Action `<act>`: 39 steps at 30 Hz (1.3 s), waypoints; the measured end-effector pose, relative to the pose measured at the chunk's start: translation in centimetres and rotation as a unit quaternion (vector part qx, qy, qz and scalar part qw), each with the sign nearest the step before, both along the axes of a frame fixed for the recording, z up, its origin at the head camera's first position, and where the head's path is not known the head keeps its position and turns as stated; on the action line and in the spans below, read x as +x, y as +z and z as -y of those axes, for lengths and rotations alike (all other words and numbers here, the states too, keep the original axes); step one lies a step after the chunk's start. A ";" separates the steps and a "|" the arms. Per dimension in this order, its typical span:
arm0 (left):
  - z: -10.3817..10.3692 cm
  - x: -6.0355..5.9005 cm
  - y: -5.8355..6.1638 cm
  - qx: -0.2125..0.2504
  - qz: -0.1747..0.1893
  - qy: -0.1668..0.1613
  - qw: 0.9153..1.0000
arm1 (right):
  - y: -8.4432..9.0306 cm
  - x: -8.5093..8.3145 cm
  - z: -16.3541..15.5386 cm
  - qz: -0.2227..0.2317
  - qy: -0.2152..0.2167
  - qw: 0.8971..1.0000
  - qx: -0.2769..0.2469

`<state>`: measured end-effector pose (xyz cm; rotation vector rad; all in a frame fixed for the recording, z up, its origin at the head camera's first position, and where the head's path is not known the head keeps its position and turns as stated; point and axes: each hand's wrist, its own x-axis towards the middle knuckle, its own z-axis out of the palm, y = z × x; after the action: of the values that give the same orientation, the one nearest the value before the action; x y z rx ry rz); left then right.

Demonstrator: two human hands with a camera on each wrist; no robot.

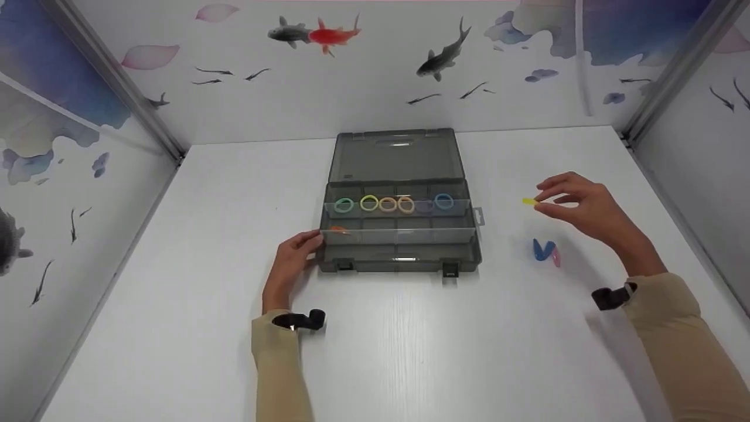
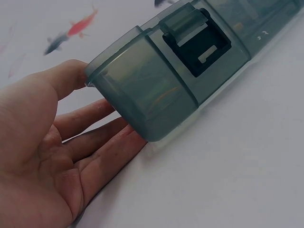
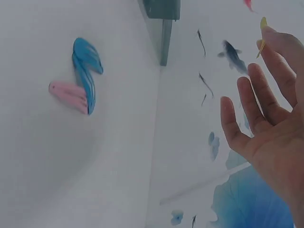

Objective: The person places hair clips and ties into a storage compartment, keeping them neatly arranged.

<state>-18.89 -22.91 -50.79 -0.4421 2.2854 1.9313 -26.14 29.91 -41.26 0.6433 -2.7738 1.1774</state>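
My left hand (image 1: 288, 262) touches the left side of an open grey storage box (image 1: 404, 266). In the left wrist view its thumb lies at the rim and its fairly straight fingers rest against the side wall, their tips partly hidden. My right hand (image 1: 592, 208) is raised right of the box, pinching a yellow hair tie (image 1: 529, 201) between thumb and fingertips. Below it on the table lie a blue hair tie (image 1: 544, 251) and a pink hair tie (image 1: 556, 258), touching each other. An orange hair tie (image 1: 340, 230) sits at the left of the box's middle row.
Along the box's back row stand several ring-shaped hair ties, from a green one (image 1: 344, 205) at left to a blue one (image 1: 444, 201) at right. The lid (image 1: 398, 158) lies folded back towards the rear wall. White printed walls surround the white table (image 1: 375, 351).
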 end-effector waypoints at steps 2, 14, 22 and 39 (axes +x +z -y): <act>0.0 0.1 0.0 0.001 -0.001 0.000 1.000 | 0.2 0.0 1.0 -0.004 0.005 1.000 0.006; -0.2 -0.1 0.0 0.013 0.001 0.010 1.000 | 2.0 0.0 7.8 -0.022 -0.005 1.000 -0.014; -0.2 -0.1 -0.2 0.021 -0.001 0.002 1.000 | 3.1 -0.3 13.2 0.006 0.004 0.998 -0.056; -0.2 -0.3 -0.4 0.009 0.007 0.008 1.000 | 1.8 -1.2 22.5 0.056 0.046 0.995 -0.063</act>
<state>-19.14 -22.74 -51.16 -0.4730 2.2606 1.9490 -27.31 7.45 -39.46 0.7205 -2.7565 1.4370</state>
